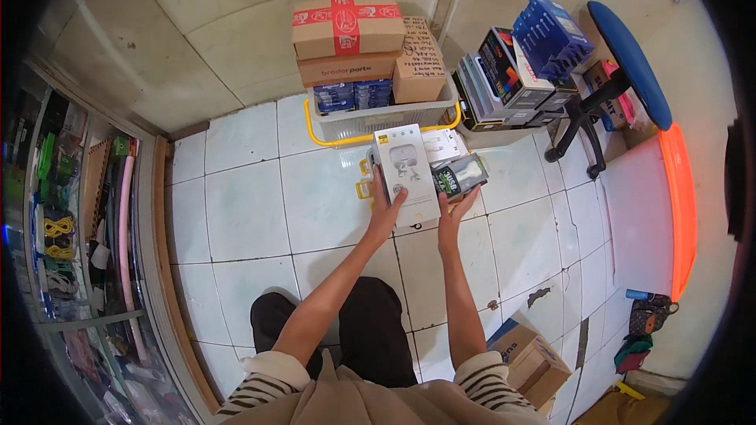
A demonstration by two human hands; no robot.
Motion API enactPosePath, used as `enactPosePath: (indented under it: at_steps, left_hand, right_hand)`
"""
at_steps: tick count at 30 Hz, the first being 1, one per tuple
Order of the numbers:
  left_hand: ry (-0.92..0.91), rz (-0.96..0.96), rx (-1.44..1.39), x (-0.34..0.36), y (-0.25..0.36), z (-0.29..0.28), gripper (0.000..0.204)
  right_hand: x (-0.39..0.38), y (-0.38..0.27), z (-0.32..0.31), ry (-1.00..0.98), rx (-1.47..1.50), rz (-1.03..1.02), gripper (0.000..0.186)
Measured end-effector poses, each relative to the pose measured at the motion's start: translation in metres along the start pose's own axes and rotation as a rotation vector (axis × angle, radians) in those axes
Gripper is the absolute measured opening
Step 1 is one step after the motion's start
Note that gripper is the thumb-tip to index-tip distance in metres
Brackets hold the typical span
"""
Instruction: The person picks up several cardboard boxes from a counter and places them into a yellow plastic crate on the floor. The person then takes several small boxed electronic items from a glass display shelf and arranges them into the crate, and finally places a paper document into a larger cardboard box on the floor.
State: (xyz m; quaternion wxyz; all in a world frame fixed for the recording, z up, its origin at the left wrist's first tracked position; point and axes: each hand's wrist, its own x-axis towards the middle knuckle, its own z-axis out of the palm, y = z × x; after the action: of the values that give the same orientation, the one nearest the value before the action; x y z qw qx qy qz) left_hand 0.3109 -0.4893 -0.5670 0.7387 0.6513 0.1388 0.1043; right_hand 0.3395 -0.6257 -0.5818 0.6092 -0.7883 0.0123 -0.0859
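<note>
My left hand (384, 211) is closed round a white earbuds box (409, 208), its thumb pressed on the front, where earbuds and a case are pictured. My right hand (453, 216) grips a black and green USB charger package (458, 179) with a clear window and a white charger inside. The two packages are side by side above the tiled floor. Just beyond them shows a white cable box (443, 144), partly covered. Yellow-edged packages (364, 187) peek out left of the earbuds box; how they are supported is hidden.
A grey basket (386, 120) with a yellow handle holds cardboard boxes (346, 27) and blue packs. Stacked boxes (504, 83) and a blue chair (630, 63) stand at right, near an orange-lidded tub (646, 212). A glass cabinet (87, 220) lines the left; an opened carton (531, 366) lies near right.
</note>
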Motion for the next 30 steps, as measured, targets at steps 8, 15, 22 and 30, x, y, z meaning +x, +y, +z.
enactPosePath:
  at_steps: [8, 15, 22, 30]
  left_hand:
    - [0.088, 0.009, 0.05, 0.011, -0.016, -0.001, 0.077]
    - [0.081, 0.093, 0.023, -0.011, 0.01, -0.033, 0.081]
    - [0.58, -0.051, 0.097, -0.127, -0.008, -0.218, 0.075]
    - [1.241, -0.316, 0.347, -0.411, -0.103, -0.369, 0.064]
  right_hand:
    - [-0.009, 0.005, 0.02, 0.069, 0.009, 0.1, 0.069]
    - [-0.018, 0.01, 0.001, 0.135, 0.17, 0.097, 0.053]
    - [-0.106, 0.052, -0.022, 0.218, -0.144, 0.267, 0.045]
    - [-0.198, 0.131, -0.041, -0.618, -0.702, 0.087, 0.049]
